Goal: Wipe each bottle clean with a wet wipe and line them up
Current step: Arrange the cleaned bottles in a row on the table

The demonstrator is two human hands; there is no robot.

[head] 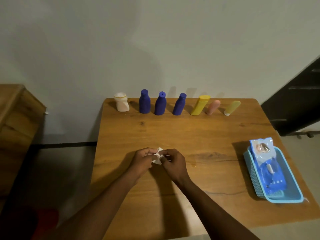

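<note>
A crumpled white wet wipe point(158, 156) is held over the middle of the wooden table point(207, 135). My left hand point(142, 161) and my right hand point(173, 162) both pinch it between thumb and fingers. Along the far edge stands a row of bottles: a white one point(121, 104), three dark blue ones point(144, 103) point(160, 105) point(179, 105), a yellow one point(200, 105), a pink one point(213, 107) and a pale yellow-green one point(232, 108).
A light blue basket point(290, 187) sits at the table's right side with a blue wet-wipe pack point(267, 163) in it. A wooden cabinet point(15, 115) stands to the left. A dark stair point(297, 101) rises at the right. A red object point(45, 220) lies on the floor.
</note>
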